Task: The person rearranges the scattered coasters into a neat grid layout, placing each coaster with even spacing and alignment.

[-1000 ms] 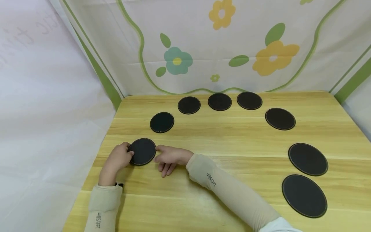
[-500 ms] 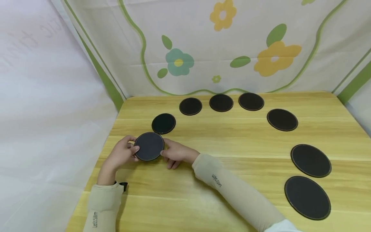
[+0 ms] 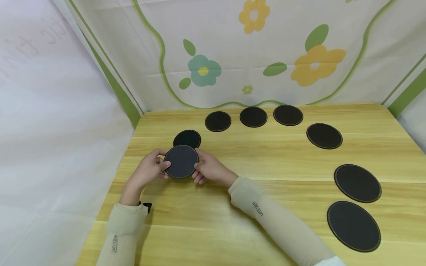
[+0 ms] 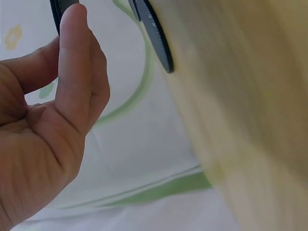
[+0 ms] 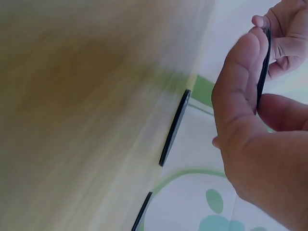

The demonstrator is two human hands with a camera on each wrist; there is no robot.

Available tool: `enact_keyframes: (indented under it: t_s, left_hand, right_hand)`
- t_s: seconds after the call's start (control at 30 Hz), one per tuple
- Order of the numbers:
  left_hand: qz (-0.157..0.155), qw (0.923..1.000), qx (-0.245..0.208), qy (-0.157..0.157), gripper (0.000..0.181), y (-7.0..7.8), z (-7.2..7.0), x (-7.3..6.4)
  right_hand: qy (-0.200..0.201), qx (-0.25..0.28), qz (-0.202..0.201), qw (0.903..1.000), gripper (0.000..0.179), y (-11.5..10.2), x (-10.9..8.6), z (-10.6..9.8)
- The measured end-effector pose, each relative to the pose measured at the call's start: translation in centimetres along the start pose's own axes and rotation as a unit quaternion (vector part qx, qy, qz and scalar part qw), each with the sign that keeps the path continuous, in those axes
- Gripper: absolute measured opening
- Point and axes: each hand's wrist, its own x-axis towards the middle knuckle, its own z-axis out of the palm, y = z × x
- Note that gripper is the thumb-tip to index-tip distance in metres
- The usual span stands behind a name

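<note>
A round black coaster [image 3: 182,161] with a thin stitched rim is held off the table between both hands. My left hand [image 3: 148,170] pinches its left edge, thumb on the upper face and fingers behind. Opposite, my right hand [image 3: 213,169] grips the right edge between thumb and fingers. In the right wrist view the coaster [image 5: 264,67] shows edge-on, clamped by both hands. Just behind it lies another black coaster [image 3: 187,138] on the table, its near part covered by the held one. The left wrist view catches only a sliver of the held coaster [image 4: 56,17].
More black coasters lie in an arc on the wooden table [image 3: 253,214]: several along the back, such as the middle one [image 3: 253,116], and others at right, such as the front one [image 3: 354,226]. A flower-printed cloth [image 3: 233,48] hangs behind the table.
The coaster has come up off the tabletop and moved right and toward the back. My right hand, earlier touching its edge with extended fingers, now grips it; both hands moved along with it.
</note>
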Motion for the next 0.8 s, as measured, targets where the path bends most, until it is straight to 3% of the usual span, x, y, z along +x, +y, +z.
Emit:
enact_keyframes:
  t_s: [0.23,0.57,0.8]
  left_hand:
    - [0.033,0.9985,0.036,-0.025,0.046,1.6,0.9,1.8]
    - [0.036,0.9951,0.059,-0.07,0.05,3.7,2.8,3.8]
    - [0.042,0.9945,0.055,-0.079,0.053,4.5,3.6,5.1]
  right_hand:
    - [0.032,0.016,-0.011,0.9993,0.071,0.0,-0.6,-2.0]
    - [0.055,0.028,-0.02,0.9979,0.068,0.1,-2.1,-4.9]
    - [0.063,0.028,-0.031,0.9971,0.067,0.1,-2.3,-6.9]
